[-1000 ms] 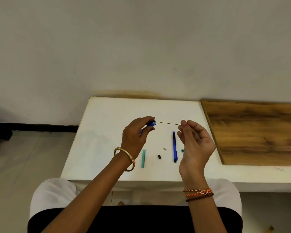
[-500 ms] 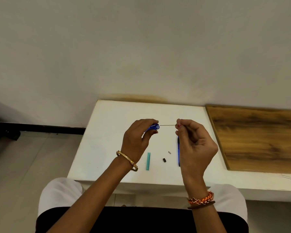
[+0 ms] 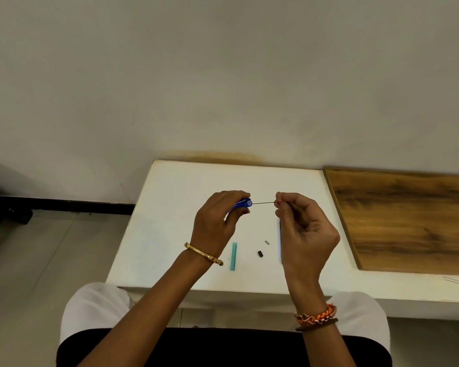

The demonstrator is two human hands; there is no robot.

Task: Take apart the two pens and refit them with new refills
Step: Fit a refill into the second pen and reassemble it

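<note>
My left hand (image 3: 217,221) grips a blue pen barrel (image 3: 243,203), its open end pointing right, held above the white table (image 3: 170,207). My right hand (image 3: 302,226) pinches a thin dark refill (image 3: 263,202) whose left tip sits at the barrel's opening. A second blue pen (image 3: 279,242) lies on the table, mostly hidden behind my right hand. A teal strip (image 3: 233,256), a small black piece (image 3: 260,253) and a tiny grey piece (image 3: 267,242) lie on the table between my wrists.
A wooden board (image 3: 408,221) covers the surface to the right of the white table. A wall rises right behind the table. Floor lies to the left, and thin dark sticks (image 3: 452,280) rest near the front right edge.
My hands have come closer together. The refill's tip has moved left to the barrel's open end, and my right hand now hides most of the pen on the table.
</note>
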